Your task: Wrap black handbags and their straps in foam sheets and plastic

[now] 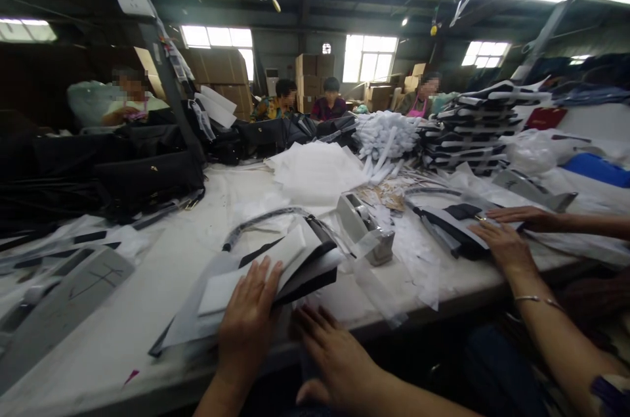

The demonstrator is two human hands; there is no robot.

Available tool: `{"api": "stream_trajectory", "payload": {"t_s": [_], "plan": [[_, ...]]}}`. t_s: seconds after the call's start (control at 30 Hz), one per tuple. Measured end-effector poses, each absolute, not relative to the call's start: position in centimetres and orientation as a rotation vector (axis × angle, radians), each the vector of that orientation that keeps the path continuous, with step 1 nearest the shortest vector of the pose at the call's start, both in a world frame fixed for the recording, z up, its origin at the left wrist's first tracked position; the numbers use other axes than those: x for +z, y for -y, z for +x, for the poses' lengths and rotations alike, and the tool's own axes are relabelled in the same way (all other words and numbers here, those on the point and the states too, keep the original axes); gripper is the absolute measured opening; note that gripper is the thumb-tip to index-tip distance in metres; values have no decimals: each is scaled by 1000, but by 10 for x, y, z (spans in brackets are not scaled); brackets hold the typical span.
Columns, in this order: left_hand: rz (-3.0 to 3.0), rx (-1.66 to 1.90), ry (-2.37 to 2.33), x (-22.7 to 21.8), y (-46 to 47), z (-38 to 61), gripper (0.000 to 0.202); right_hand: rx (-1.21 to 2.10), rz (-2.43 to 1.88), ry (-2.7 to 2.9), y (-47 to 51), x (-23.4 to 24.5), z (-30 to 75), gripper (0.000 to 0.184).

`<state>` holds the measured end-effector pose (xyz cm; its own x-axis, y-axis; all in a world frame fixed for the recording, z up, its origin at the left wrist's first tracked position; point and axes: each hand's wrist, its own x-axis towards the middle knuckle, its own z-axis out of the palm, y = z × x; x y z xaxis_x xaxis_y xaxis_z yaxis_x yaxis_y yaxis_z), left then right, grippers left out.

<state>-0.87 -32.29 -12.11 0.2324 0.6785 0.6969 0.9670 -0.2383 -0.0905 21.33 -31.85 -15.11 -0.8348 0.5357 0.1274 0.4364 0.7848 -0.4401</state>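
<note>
My left hand (249, 312) lies flat, fingers stretched, on a white foam sheet (253, 272). The sheet rests on a black bag (315, 282) with a plastic-wrapped curved handle (266, 217), partly covered by thin white wrapping. At the table's front edge, just right of the bag's near side, is my right hand (339, 354). Its fingers are extended and its thumb stands apart; the palm side is hidden, and I see nothing gripped in it. A grey tape dispenser (367, 230) stands beyond the bag, with strips of clear film (378, 292) hanging toward the edge.
To the right, a co-worker's hands (506, 243) press on another black bag (455, 226). A second dispenser (69, 312) sits at the left. Farther back are white sheets (319, 171), a heap of white rolls (386, 134), stacked dark pieces (472, 128) and black bags (147, 174).
</note>
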Motion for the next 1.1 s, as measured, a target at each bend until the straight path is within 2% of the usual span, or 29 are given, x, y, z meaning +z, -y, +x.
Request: {"api": "stream_trajectory", "payload": {"t_s": [0.13, 0.3, 0.37, 0.53, 0.8, 1.0, 1.1], "plan": [[-1978, -609, 1433, -129, 324, 0, 60, 481, -678, 2710, 334, -148, 220, 81], [-1987, -513, 1375, -142, 329, 8, 55, 561, -657, 2309, 318, -92, 227, 29], [-1985, -515, 1379, -145, 330, 10, 56, 560, -701, 2167, 289, -68, 222, 22], [-1967, -520, 1350, -149, 330, 14, 56, 538, -1197, 2391, 187, -44, 173, 23], [-1920, -537, 1467, -146, 350, 6, 56, 669, -1599, 2639, 104, -80, 96, 32], [-1932, -584, 1457, -145, 362, -4, 49, 838, -1639, 2559, 93, -102, 92, 29], [-1952, -499, 1461, -144, 362, -7, 53, 959, -1535, 2441, 93, -102, 98, 27]]}}
